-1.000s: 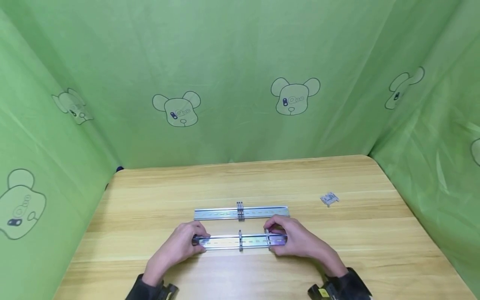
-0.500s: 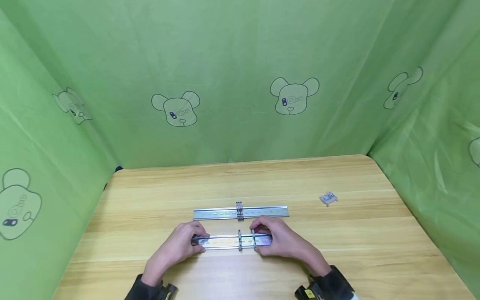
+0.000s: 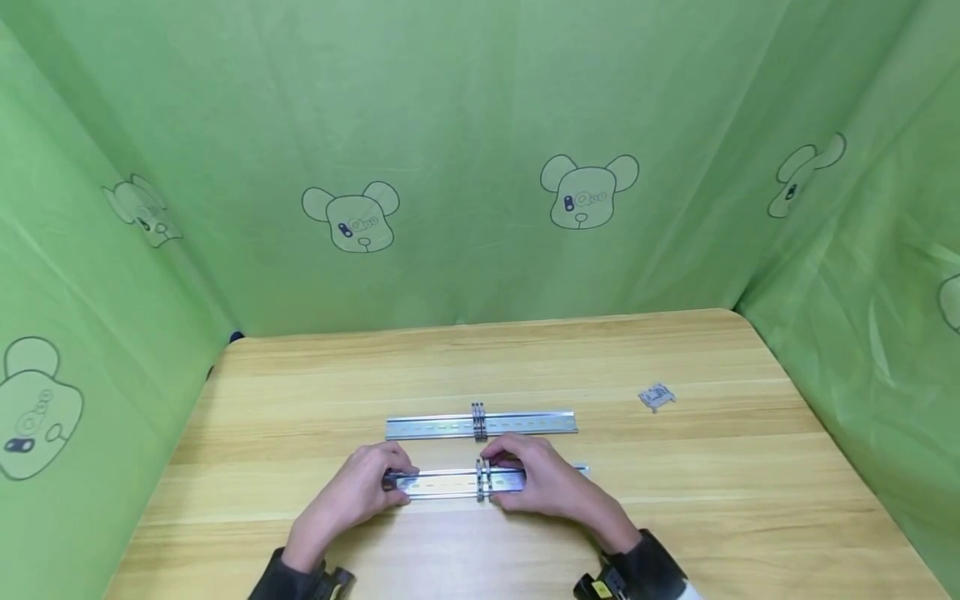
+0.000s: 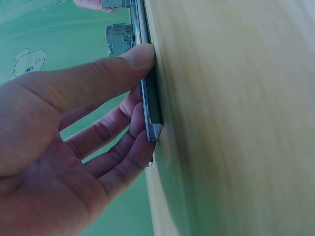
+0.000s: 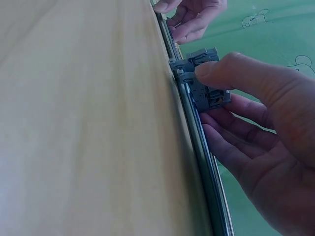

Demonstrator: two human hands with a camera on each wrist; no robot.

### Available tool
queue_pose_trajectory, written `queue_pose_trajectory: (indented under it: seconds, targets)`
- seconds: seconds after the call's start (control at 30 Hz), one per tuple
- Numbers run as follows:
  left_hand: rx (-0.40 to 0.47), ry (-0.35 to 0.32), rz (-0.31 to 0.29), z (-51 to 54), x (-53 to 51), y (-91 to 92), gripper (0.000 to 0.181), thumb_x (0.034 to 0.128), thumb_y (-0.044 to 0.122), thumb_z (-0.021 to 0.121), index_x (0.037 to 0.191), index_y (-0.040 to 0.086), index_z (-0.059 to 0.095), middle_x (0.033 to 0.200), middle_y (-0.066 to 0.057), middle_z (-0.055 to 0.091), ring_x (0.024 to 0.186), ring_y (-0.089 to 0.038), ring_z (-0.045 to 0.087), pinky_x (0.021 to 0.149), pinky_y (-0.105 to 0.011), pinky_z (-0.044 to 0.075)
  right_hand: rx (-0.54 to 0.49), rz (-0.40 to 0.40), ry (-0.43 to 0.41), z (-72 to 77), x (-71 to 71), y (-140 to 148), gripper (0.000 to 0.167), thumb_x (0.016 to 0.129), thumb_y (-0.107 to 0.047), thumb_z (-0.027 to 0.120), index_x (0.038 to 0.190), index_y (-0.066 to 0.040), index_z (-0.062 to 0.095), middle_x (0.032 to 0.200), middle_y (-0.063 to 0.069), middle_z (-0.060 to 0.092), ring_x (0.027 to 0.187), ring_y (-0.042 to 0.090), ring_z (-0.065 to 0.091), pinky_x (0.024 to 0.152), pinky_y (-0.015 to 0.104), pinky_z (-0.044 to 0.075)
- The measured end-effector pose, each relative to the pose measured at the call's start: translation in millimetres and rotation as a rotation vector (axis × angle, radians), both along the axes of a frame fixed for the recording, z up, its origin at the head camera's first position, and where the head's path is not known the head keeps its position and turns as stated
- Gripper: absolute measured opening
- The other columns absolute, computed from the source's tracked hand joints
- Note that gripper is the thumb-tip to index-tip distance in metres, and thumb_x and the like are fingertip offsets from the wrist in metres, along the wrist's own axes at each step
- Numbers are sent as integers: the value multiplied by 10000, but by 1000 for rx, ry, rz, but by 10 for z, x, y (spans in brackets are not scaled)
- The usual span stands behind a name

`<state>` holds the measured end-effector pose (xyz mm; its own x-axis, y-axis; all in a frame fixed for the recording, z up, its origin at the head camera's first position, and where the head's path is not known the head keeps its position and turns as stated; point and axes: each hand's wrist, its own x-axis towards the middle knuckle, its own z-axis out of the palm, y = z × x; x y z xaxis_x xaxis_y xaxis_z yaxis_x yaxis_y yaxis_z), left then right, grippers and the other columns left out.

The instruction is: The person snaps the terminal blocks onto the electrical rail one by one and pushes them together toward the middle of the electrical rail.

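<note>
A metal DIN rail (image 3: 442, 485) with slots lies on the near part of the table. My left hand (image 3: 366, 485) pinches its left end, thumb on the near edge and fingers on the far edge. Two thin grey terminal blocks straddle the rail near its middle, side by side. My right hand (image 3: 549, 483) pinches the right-hand terminal block (image 5: 212, 97), thumb on the near side and fingers beyond. The other terminal block (image 4: 118, 39) stands just left of it; whether they touch I cannot tell. My right hand covers part of the rail's right half.
Behind, a second DIN rail (image 3: 427, 428) lies parallel, with several grey terminal blocks (image 3: 478, 422) grouped at its middle. A flat grey piece (image 3: 657, 397) lies at the back right of the wooden table (image 3: 735, 467). Green curtains (image 3: 465, 108) surround the table.
My right hand has slid its terminal block leftward along the near rail, up close to the other block. The rail's right end shows again beyond the hand. My left hand stays in place.
</note>
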<state>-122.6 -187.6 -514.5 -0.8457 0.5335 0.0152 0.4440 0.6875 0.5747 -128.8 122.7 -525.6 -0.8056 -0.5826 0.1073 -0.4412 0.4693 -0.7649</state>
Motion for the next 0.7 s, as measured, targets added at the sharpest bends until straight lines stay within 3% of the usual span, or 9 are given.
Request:
queue_pose_trajectory:
  seconds: [0.5,0.7]
  targets:
    - [-9,8,-7,28,10,3,316,754,88,898,1049,58,790,1012,14,712,941,-198,696,860,-382,590,18,-14,8,13,30,-46,512,761,-148,884,1224,-128,664,1201,-55,681,1122,122,632,1002,364,528]
    - [-1,11,-11,32,8,10,311,754,81,899,1044,54,790,1004,9,715,937,-199,694,852,-377,589,41,-12,14,26,37,-12,576,779,-179,891,1296,-109,648,1262,-39,664,1178,154,621,1035,397,511]
